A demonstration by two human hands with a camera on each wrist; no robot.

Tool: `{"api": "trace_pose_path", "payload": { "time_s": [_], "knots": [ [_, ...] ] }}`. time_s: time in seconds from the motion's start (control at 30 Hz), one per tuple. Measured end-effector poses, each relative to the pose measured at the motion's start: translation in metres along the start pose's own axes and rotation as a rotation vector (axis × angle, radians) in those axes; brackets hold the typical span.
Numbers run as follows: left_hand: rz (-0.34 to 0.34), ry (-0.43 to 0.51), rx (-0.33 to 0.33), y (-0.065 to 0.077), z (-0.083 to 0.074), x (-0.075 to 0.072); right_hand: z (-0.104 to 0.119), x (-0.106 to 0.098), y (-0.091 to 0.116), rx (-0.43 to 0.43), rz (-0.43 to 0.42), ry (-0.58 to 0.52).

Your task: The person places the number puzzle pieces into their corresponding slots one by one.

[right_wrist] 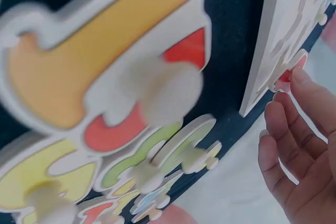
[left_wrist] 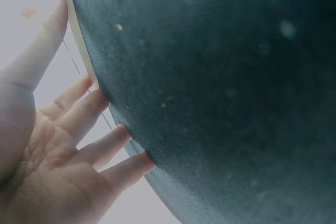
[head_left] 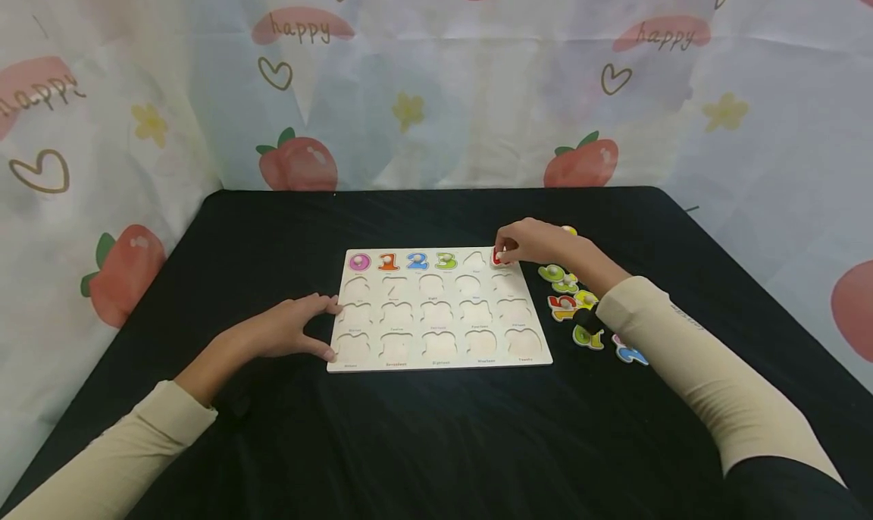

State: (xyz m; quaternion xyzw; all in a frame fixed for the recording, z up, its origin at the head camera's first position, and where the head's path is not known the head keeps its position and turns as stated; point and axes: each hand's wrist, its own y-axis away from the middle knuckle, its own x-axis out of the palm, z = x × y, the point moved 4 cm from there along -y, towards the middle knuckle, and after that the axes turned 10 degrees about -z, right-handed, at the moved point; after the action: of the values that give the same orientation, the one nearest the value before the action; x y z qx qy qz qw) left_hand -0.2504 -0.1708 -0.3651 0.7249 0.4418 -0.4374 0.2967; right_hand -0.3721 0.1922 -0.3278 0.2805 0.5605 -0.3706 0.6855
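Observation:
A pale wooden number board (head_left: 416, 299) lies on the black-covered table. In its top row sit a pink 0 (head_left: 359, 262), an orange 1 (head_left: 389, 262), a blue 2 (head_left: 417, 261) and a green 3 (head_left: 446, 261); the recess right of the 3 is bare. At the top right corner my right hand (head_left: 535, 239) pinches a red number piece (right_wrist: 287, 76) against the board; its digit is mostly covered by fingers. My left hand (head_left: 283, 327) touches the board's left edge, thumb and fingers spread, as the left wrist view also shows.
Right of the board, partly under the right forearm, lie several loose knobbed number pieces: a red-and-orange one (head_left: 563, 308), green ones (head_left: 552, 274), a yellow-green one (head_left: 586, 337) and a blue-and-pink one (head_left: 630, 355). A printed curtain (head_left: 436, 88) hangs behind the table.

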Motion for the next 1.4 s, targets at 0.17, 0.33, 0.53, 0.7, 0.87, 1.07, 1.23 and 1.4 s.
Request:
{"api": "trace_pose_path", "payload": {
  "time_s": [0.17,0.33,0.53,0.7,0.87,1.07,1.23,1.4],
  "knots": [
    [-0.003,0.012,0.001,0.001,0.001,0.0,0.006,0.004,-0.008,0.003,0.016,0.016],
    [0.0,0.013,-0.005,0.001,0.0,0.0,0.01,0.006,-0.015,0.031,0.03,0.054],
    [0.006,0.004,-0.007,-0.001,0.0,0.0,0.015,0.011,-0.022,0.067,0.045,0.1],
    [0.005,0.003,0.0,-0.001,0.001,0.0,0.019,0.013,-0.027,0.063,0.052,0.121],
    [0.005,0.003,0.001,-0.001,0.001,0.0,0.02,0.015,-0.03,0.059,0.051,0.098],
    [0.013,0.003,-0.001,-0.001,0.002,0.001,0.021,0.015,-0.03,0.065,0.044,0.046],
    [0.011,-0.001,-0.006,-0.001,0.002,0.0,0.024,0.016,-0.033,0.059,0.037,0.053],
    [0.008,0.006,0.001,0.0,0.002,-0.001,0.029,0.017,-0.037,0.071,0.05,0.078]
  ]
}}
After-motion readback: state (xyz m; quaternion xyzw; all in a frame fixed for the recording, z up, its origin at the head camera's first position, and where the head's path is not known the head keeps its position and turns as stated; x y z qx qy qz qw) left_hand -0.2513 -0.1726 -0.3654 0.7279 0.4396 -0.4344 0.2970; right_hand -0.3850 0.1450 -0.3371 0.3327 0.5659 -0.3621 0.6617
